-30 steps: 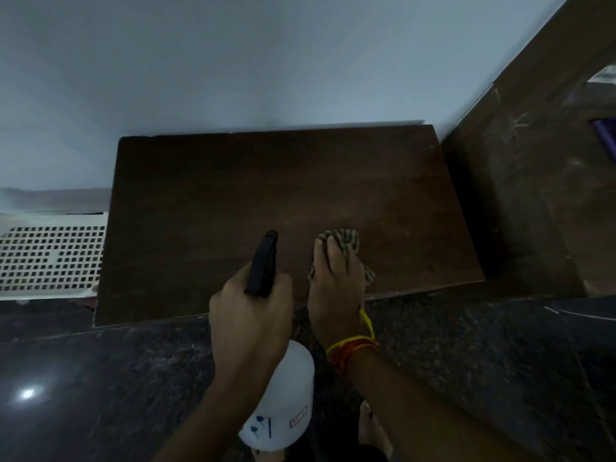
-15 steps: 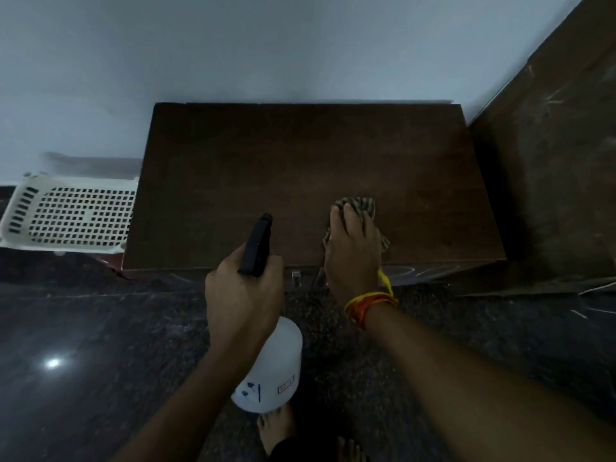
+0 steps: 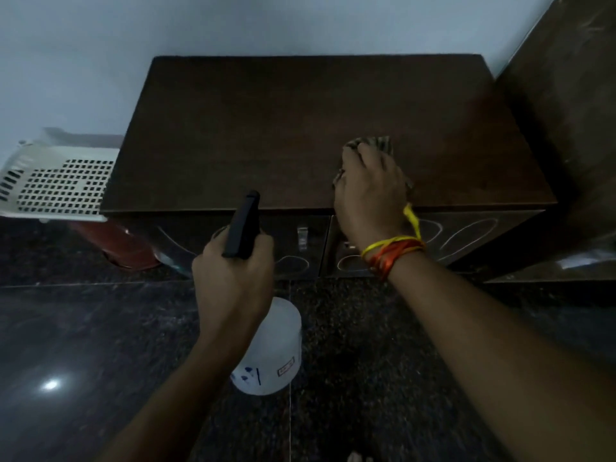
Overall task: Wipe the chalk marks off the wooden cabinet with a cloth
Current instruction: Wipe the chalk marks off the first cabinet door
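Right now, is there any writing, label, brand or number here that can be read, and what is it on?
No text here can be read.
Small red-framed label on the white spray bottle: too blurred to read.
Blue marks beside it on the bottle: shapes only, no legible letters.
White chalk marks on the front of the wooden cabinet: loops and curves, not words or numbers.

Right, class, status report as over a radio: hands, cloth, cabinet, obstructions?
Left hand grips spray bottle. Right hand presses cloth on cabinet top. Chalk marks still on front doors. Nothing blocking.
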